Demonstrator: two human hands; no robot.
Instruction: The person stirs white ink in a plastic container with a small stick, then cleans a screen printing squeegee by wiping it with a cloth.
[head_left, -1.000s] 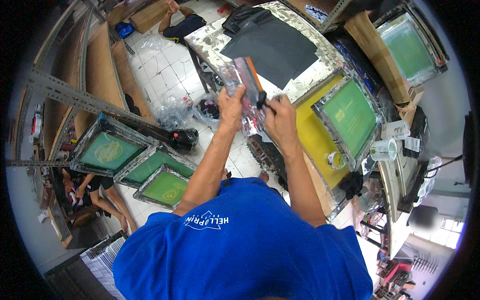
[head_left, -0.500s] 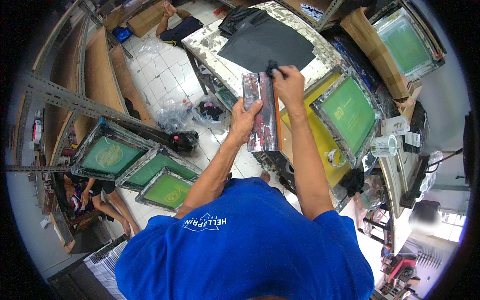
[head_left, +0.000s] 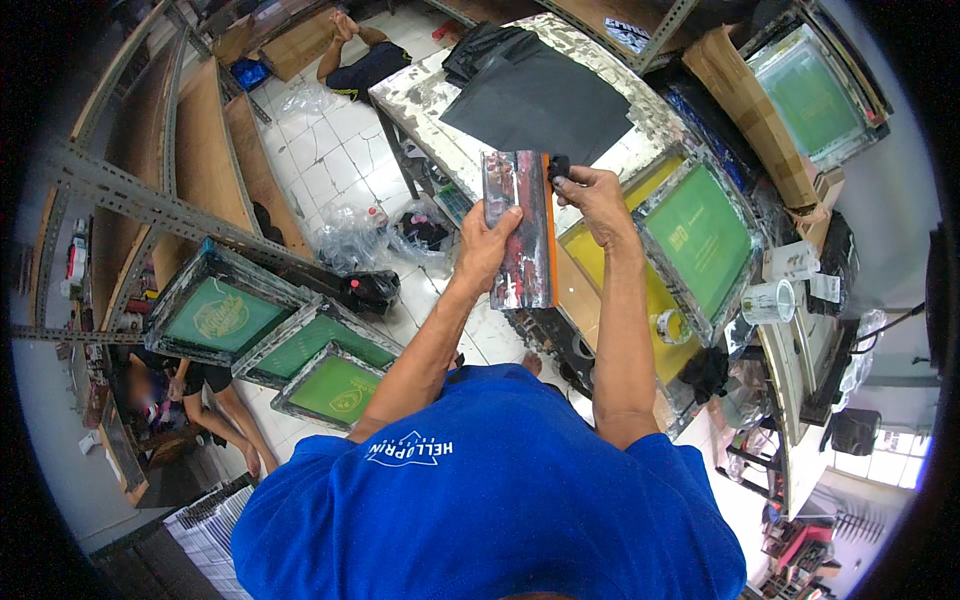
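Wrapped around the side of an ink-stained squeegee (head_left: 517, 250) is my left hand (head_left: 487, 243), its thumb lying on the front face. The squeegee stands upright in the picture, with its orange blade along the right edge. My right hand (head_left: 603, 200) pinches a small black cloth (head_left: 560, 168) beside the top of that blade; whether the cloth touches it I cannot tell. Just beyond both hands, dark sheets (head_left: 540, 105) lie on a paint-spattered table (head_left: 425, 95).
A green screen frame (head_left: 698, 240) leans over a yellow surface (head_left: 620, 300) at right, near a roll of tape (head_left: 670, 325) and a clear plastic cup (head_left: 768, 302). More frames (head_left: 225, 310) stand at left below shelves (head_left: 205, 150). Two other people (head_left: 230, 410) (head_left: 368, 70) are partly visible.
My right hand with the black cloth has shifted slightly right and down along the blade, its wrist turning. The squeegee has moved slightly in my left hand's hold.
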